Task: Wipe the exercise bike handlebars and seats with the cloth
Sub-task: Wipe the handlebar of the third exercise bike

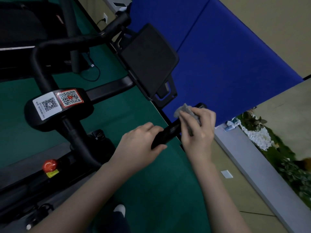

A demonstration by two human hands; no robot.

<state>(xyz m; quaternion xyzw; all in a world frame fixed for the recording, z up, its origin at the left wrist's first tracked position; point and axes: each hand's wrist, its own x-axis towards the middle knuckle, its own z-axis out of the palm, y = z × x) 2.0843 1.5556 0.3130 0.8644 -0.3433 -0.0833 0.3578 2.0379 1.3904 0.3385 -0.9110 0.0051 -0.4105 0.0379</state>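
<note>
The black handlebar [168, 133] of the exercise bike runs diagonally through the middle of the view. My left hand [141, 143] grips its near part, fingers curled over the bar. Just beyond, my right hand [196, 126] holds a grey cloth [185, 110] wrapped against the bar's far end, whose tip [201, 105] sticks out past the cloth. The other black handlebar [80, 39] curves away at the upper left. No seat is in view.
The bike's black screen [149, 61] stands just above my hands. A centre plate with two QR stickers [57, 101] sits at left, a red knob [49, 164] below it. Blue mats [218, 61] lean behind; green floor [117, 115] lies underneath. My shoe [120, 209] shows at the bottom.
</note>
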